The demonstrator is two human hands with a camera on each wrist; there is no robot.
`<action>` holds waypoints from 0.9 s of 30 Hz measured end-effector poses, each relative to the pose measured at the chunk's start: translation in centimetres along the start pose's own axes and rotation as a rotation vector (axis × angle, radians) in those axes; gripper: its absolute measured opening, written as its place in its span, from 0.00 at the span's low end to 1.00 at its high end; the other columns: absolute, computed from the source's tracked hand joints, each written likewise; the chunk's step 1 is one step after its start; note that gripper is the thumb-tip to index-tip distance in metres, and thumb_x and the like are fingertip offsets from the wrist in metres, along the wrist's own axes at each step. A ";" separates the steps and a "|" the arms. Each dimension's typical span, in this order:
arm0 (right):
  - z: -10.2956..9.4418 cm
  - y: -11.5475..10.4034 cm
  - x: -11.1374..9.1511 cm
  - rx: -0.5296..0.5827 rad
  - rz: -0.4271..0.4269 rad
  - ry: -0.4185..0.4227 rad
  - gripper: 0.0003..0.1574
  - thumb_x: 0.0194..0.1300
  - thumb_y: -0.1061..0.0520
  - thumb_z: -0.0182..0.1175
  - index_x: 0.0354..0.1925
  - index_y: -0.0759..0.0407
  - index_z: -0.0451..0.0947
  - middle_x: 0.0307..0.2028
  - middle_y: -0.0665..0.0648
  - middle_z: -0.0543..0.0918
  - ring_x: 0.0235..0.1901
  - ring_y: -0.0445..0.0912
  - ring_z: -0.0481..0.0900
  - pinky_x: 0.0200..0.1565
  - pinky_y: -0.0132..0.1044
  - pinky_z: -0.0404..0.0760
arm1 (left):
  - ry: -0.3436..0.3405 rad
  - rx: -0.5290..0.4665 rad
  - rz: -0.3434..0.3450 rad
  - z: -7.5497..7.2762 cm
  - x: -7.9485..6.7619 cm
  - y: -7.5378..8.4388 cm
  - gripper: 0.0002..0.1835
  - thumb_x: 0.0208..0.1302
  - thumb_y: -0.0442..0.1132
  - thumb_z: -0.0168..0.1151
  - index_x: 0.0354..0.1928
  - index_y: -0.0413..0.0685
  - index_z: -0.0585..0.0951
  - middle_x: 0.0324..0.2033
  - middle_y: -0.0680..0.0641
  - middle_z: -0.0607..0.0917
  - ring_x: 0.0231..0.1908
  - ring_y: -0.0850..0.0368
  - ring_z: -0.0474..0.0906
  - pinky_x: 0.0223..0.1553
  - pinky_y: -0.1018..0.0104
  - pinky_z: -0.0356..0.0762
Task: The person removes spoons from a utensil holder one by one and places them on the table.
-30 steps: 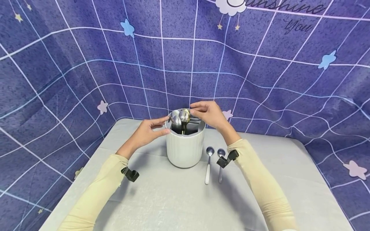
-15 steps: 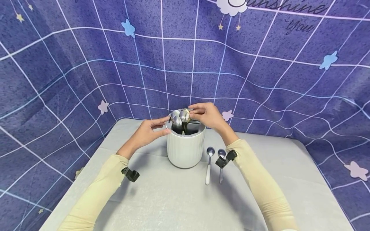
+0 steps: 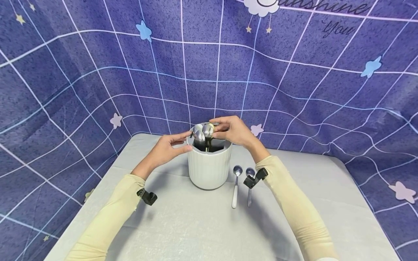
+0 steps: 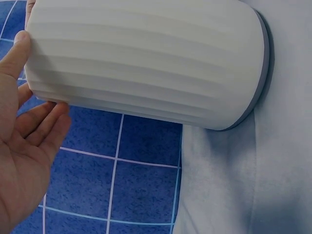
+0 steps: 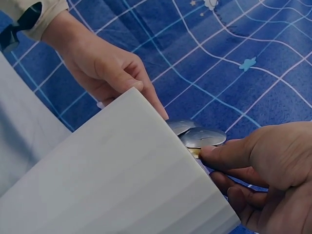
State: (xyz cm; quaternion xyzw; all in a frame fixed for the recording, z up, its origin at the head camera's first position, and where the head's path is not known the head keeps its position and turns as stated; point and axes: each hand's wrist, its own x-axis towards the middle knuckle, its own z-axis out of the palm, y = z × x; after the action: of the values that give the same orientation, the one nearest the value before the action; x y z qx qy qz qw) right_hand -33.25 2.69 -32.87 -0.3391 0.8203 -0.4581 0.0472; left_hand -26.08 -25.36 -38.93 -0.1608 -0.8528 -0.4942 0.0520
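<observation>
on the grey-white tablecloth (image 3: 196, 230): a white ribbed utensil holder (image 3: 209, 170) stands upright towards the far side, with a darker band at its base.
inside the holder: silver spoons (image 3: 199, 136) cluster bowls-up at the left and middle, near the rim; a gold-coloured spoon (image 5: 195, 153) sits beside them, its lower part hidden.
left hand (image 3: 168, 148): spread wide at the holder's left, thumb on the near part of the rim, fingers reaching along the far part, touching it.
right hand (image 3: 236, 131): narrow over the holder's right side, thumb and fingertips pinching the gold-coloured spoon.
loose spoons: just right of the holder, a white-handled spoon (image 3: 234, 195) and a smaller silver spoon (image 3: 249, 197) lie apart, nearly parallel, bowls pointing away from the person.
sleeves: pale yellow (image 3: 104, 221), a small black camera (image 3: 147, 197) on each wrist; the right one partly covers the smaller silver spoon.
backdrop: blue-purple cloth (image 3: 130, 83) with pale grid lines, stars and lettering.
</observation>
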 end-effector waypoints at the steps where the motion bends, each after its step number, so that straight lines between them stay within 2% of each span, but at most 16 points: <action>1: 0.0 0.0 0.0 -0.006 -0.001 0.003 0.30 0.63 0.64 0.72 0.63 0.59 0.81 0.42 0.60 0.90 0.46 0.51 0.88 0.57 0.48 0.84 | 0.001 -0.001 0.003 0.0 0.0 0.0 0.33 0.63 0.54 0.73 0.69 0.57 0.78 0.68 0.50 0.77 0.64 0.41 0.77 0.65 0.47 0.77; 6: -0.1 0.0 -0.2 -0.034 0.005 0.006 0.30 0.63 0.63 0.73 0.63 0.58 0.81 0.41 0.58 0.91 0.44 0.49 0.88 0.56 0.47 0.84 | 0.007 0.001 0.009 0.0 0.0 -0.2 0.33 0.63 0.54 0.73 0.69 0.56 0.78 0.68 0.49 0.77 0.63 0.42 0.77 0.65 0.49 0.78; 12: -0.2 -0.2 -0.4 -0.031 0.023 0.011 0.28 0.64 0.61 0.72 0.62 0.57 0.81 0.41 0.58 0.91 0.44 0.49 0.88 0.57 0.47 0.83 | 0.006 -0.002 0.000 0.0 -0.1 -0.2 0.34 0.63 0.55 0.73 0.69 0.57 0.78 0.68 0.49 0.77 0.64 0.42 0.77 0.65 0.46 0.77; 18: -0.2 -0.3 -0.6 0.006 0.039 0.018 0.26 0.65 0.62 0.70 0.61 0.59 0.81 0.43 0.61 0.90 0.45 0.51 0.89 0.58 0.48 0.83 | 0.007 0.005 0.004 0.0 0.0 -0.3 0.34 0.63 0.55 0.73 0.69 0.57 0.78 0.67 0.51 0.78 0.63 0.44 0.78 0.65 0.52 0.78; 27: -0.3 -0.1 -0.9 0.055 0.048 0.039 0.24 0.66 0.65 0.69 0.60 0.62 0.81 0.41 0.63 0.90 0.41 0.49 0.88 0.50 0.41 0.85 | 0.003 0.008 -0.011 0.0 0.0 -0.2 0.33 0.63 0.54 0.73 0.69 0.60 0.78 0.68 0.52 0.77 0.64 0.46 0.77 0.65 0.52 0.77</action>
State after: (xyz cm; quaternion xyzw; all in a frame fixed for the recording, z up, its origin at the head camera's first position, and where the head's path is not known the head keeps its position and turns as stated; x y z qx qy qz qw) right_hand -32.65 3.38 -32.83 -0.3087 0.8161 -0.4858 0.0514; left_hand -26.15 -25.48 -39.08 -0.1552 -0.8555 -0.4914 0.0509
